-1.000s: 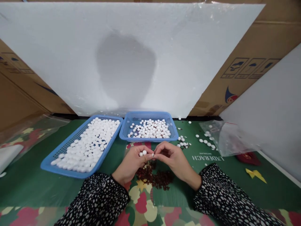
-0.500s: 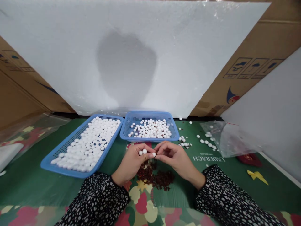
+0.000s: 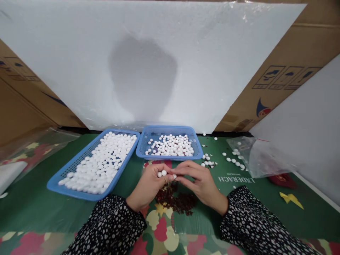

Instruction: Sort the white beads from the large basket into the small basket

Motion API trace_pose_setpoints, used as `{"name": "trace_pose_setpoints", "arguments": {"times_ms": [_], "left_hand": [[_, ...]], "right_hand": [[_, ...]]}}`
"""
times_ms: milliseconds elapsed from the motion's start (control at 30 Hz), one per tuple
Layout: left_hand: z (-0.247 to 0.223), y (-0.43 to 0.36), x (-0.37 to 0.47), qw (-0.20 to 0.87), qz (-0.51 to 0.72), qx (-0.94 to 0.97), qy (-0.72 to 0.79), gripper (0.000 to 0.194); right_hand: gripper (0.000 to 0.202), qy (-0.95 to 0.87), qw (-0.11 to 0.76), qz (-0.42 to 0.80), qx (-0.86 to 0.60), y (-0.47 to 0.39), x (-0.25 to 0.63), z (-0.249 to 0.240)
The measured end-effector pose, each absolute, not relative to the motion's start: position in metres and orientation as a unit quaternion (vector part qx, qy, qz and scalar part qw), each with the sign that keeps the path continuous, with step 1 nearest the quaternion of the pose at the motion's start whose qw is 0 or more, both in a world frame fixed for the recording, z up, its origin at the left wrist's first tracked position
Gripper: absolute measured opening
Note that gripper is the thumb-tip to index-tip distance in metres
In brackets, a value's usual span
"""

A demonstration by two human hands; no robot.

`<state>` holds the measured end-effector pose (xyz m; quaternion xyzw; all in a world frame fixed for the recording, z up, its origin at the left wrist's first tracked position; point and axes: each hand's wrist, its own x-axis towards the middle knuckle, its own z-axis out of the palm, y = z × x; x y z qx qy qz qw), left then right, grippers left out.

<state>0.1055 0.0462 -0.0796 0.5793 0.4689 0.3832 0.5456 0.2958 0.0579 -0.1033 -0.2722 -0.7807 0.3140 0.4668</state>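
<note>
My left hand (image 3: 147,185) is closed, with two small white balls (image 3: 162,173) tucked in its curled fingers. Another white ball (image 3: 174,176) sits at the meeting fingertips of both hands. My right hand (image 3: 199,181) pinches toward that ball with thumb and forefinger, its other fingers stretched alongside. Below the hands lies a heap of dark red bits (image 3: 183,203) on the green mat. What, if anything, is pressed into the ball is too small to make out.
Behind my hands stands a blue basket (image 3: 170,158) with white balls and some dark bits. A longer blue basket (image 3: 57,178), full of white balls, lies to the left. Loose balls (image 3: 231,160) and a clear plastic bag (image 3: 259,159) are at right. A white board (image 3: 202,71) rises behind.
The fingers of my right hand have straightened somewhat and shifted over the ball at the fingertips. My left hand has barely moved and keeps its two balls.
</note>
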Motion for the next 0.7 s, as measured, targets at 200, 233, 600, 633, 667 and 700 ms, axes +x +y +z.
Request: {"name": "trace_pose_setpoints", "arguments": {"times_ms": [200,233,600,633,667,700], "left_hand": [[-0.084,0.05,0.105,0.65,0.385,0.49,0.435,0.032],[-0.084,0.051,0.104,0.647,0.391,0.485,0.441,0.03],[-0.072,0.052,0.1,0.721,0.365,0.366,0.462,0.032],[-0.073,0.052,0.099,0.724,0.365,0.365,0.457,0.03],[-0.075,0.052,0.099,0.723,0.366,0.372,0.452,0.029],[-0.077,0.052,0.098,0.718,0.367,0.384,0.45,0.028]], "right_hand": [[0.013,-0.824,0.443,0.244,-0.253,0.079,0.304,-0.094],[0.013,-0.818,0.449,0.232,-0.273,0.086,0.306,-0.092],[0.013,-0.89,0.294,0.172,-0.303,0.082,0.315,-0.11],[0.01,-0.895,0.266,0.185,-0.308,0.076,0.313,-0.114],[0.01,-0.896,0.245,0.193,-0.316,0.072,0.31,-0.118],[0.01,-0.896,0.232,0.197,-0.323,0.07,0.309,-0.121]]}}
